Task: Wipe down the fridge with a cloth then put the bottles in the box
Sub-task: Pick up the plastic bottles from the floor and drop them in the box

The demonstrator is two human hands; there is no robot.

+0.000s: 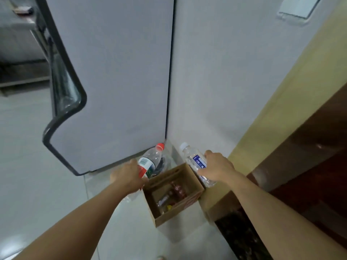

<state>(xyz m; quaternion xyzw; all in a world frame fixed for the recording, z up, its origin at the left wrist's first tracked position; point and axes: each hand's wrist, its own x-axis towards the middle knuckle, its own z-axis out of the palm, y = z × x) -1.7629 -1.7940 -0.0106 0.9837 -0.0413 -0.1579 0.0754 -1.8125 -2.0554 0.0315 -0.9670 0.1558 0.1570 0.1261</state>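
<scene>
Left hand [127,176]: reaches forward and down, fingers wrapped around the lower body of the red-capped bottle; the fingers themselves lie mostly behind the bottle, out of sight.
Right hand [218,168]: reaches forward on the other side, fingers [203,172] curled around the middle of the white-capped bottle.
Cardboard box [189,203]: stands open on the floor between and just below the two hands, nearer the viewer than the fingertips; its rim is directly under the left hand's bottle.
Box contents: a few bottles [174,193] lie inside, below the level of both hands; blurred, so their number is unclear.
Red-capped bottle [150,162]: clear plastic with a white, red and green label, held tilted, cap pointing up and away from the left fingers, above the box's far-left corner.
White-capped bottle [195,162]: clear plastic with a blue label, held tilted, cap up and away from the right fingers, base down past the palm, beside the box's right wall.
Floor [37,166]: pale glossy tiles beneath both arms.
Fridge [116,72]: pale grey door with a dark edge, beyond the fingertips of the left hand, its lower corner just past the red cap.
Wall [225,72]: white, beyond the right fingers.
Wooden furniture [309,156]: dark brown, to the outer side of the right hand.
</scene>
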